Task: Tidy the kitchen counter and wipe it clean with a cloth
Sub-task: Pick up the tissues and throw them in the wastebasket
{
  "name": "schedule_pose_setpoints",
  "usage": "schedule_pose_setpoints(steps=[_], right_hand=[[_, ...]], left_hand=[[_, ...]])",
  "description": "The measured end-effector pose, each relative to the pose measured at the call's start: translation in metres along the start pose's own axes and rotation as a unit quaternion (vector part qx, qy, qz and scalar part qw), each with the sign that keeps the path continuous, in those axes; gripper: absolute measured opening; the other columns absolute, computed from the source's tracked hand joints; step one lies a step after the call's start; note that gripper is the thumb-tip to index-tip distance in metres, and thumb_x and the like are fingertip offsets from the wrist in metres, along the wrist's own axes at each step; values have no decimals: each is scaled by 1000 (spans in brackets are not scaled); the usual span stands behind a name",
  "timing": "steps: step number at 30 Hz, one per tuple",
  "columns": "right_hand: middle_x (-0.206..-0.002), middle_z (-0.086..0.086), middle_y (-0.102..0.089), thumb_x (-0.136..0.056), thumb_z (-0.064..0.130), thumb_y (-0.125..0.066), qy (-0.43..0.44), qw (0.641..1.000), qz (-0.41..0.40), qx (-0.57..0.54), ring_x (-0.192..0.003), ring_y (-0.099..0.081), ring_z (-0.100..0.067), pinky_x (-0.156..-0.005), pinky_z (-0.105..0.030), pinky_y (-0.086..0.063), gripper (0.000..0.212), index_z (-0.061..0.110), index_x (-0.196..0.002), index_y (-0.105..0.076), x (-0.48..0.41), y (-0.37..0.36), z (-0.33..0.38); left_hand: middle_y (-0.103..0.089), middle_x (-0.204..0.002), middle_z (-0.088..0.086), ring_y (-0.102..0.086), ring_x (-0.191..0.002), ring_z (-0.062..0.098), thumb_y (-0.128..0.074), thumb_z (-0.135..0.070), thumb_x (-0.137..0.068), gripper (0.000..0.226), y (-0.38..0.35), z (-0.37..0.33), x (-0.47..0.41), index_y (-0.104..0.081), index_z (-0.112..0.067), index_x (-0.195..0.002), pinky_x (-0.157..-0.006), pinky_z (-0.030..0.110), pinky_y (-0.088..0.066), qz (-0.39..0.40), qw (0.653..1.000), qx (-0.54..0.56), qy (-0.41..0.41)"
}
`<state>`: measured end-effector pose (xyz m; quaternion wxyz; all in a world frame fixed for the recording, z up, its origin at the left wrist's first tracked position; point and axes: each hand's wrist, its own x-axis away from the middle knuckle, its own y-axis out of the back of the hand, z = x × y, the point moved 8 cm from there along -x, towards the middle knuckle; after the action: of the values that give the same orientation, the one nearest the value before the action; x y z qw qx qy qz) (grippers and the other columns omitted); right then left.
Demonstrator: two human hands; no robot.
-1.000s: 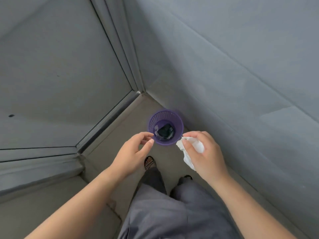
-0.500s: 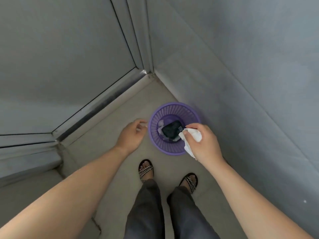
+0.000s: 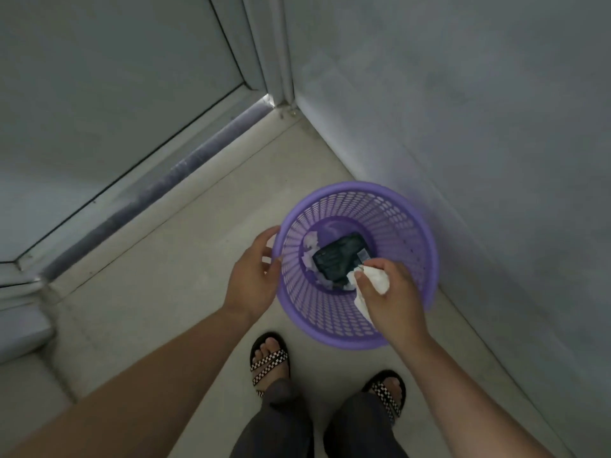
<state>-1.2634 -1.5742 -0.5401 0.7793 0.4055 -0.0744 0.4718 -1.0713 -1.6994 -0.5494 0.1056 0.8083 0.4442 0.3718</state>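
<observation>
A purple mesh waste basket (image 3: 426, 246) stands on the floor in a corner. Inside it lie a black packet (image 3: 337, 259) and white paper scraps (image 3: 310, 242). My right hand (image 3: 396, 302) is over the basket's near side and grips a crumpled white tissue (image 3: 375, 279), which hangs above the opening. My left hand (image 3: 251, 279) is at the basket's left rim, with fingers and thumb curled around the edge.
A grey wall (image 3: 463, 127) runs close behind and to the right of the basket. A sliding door track (image 3: 185, 166) crosses the floor on the left. My feet in checkered sandals (image 3: 269, 358) stand just in front of the basket.
The view has closed in on the basket. My right hand moved with the tissue from the rim to over the opening. My left hand reached the left rim.
</observation>
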Motion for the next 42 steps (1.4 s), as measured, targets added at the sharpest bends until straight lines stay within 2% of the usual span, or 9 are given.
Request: schedule_pose_setpoints(steps=[9, 14, 19, 23, 32, 34, 37, 39, 42], right_hand=[[-115, -7, -53, -89, 29, -58, 44, 989, 61, 131, -101, -53, -24, -75, -26, -41, 26, 14, -110, -56, -62, -52, 0], [-131, -8, -47, -91, 31, -54, 44, 981, 72, 176, -117, -43, -27, -91, -36, -42, 40, 10, -125, -48, -68, -54, 7], [-128, -10, -51, -92, 36, -51, 11, 979, 83, 187, -116, -46, -28, -87, -40, -47, 44, 9, -127, -48, -42, -32, 19], [-119, -11, -58, -89, 39, -52, 7, 982, 55, 179, -110, -51, -29, -86, -42, -48, 42, 10, -119, -54, -3, 5, 51], [-128, -9, -53, -89, 41, -53, 80, 980, 100, 151, -120, -46, -28, -98, -34, -39, 46, 10, -123, -52, 125, 99, 208], [-131, -5, -51, -89, 43, -51, 90, 979, 113, 141, -121, -44, -24, -98, -34, -39, 46, 13, -125, -50, 160, 125, 243], [-132, 0, -50, -91, 42, -50, 92, 984, 106, 107, -122, -44, -16, -97, -28, -37, 44, 15, -126, -50, 215, 170, 293], [-130, 2, -51, -91, 39, -51, 99, 988, 89, 82, -116, -46, -10, -91, -20, -33, 41, 16, -125, -51, 253, 199, 323], [-125, 7, -51, -91, 37, -51, 103, 990, 74, 54, -102, -43, 1, -80, -6, -30, 38, 18, -123, -52, 310, 234, 354]], left_hand=[[-61, -102, 0, -63, -82, 13, -49, -30, -93, 31, 7, -4, -26, -49, -29, -124, -64, 27, -56, -43, 999, 23, -24], [-62, -103, 1, -64, -84, 13, -48, -33, -93, 33, 7, -5, -34, -46, -30, -126, -66, 27, -56, -16, 1000, 8, -14], [-57, -119, 4, -55, -105, 18, -50, -34, -92, 41, 17, -9, -32, -44, -25, -132, -82, 26, -43, 9, 997, -58, 55], [-53, -125, 6, -51, -109, 17, -52, -31, -91, 43, 48, -44, -9, -44, -22, -133, -86, 20, -34, 15, 996, -66, 56], [-55, -120, 2, -49, -109, 11, -54, -27, -90, 37, 152, -183, 111, -50, -20, -126, -91, 22, -36, 74, 996, -16, 35], [-57, -115, 3, -52, -102, 12, -54, -23, -91, 34, 181, -215, 149, -52, -17, -124, -84, 12, -38, 71, 997, 14, 34], [-58, -101, -8, -53, -87, -1, -54, -23, -91, 31, 225, -261, 211, -54, -19, -122, -67, -6, -32, 64, 997, 24, 21], [-57, -99, -17, -52, -89, -9, -53, -28, -91, 27, 249, -287, 253, -55, -26, -119, -70, -4, -34, 72, 997, 32, 12], [-59, -104, -16, -54, -99, -5, -52, -32, -92, 22, 275, -317, 310, -56, -33, -113, -80, 9, -38, 90, 994, 56, -4]])
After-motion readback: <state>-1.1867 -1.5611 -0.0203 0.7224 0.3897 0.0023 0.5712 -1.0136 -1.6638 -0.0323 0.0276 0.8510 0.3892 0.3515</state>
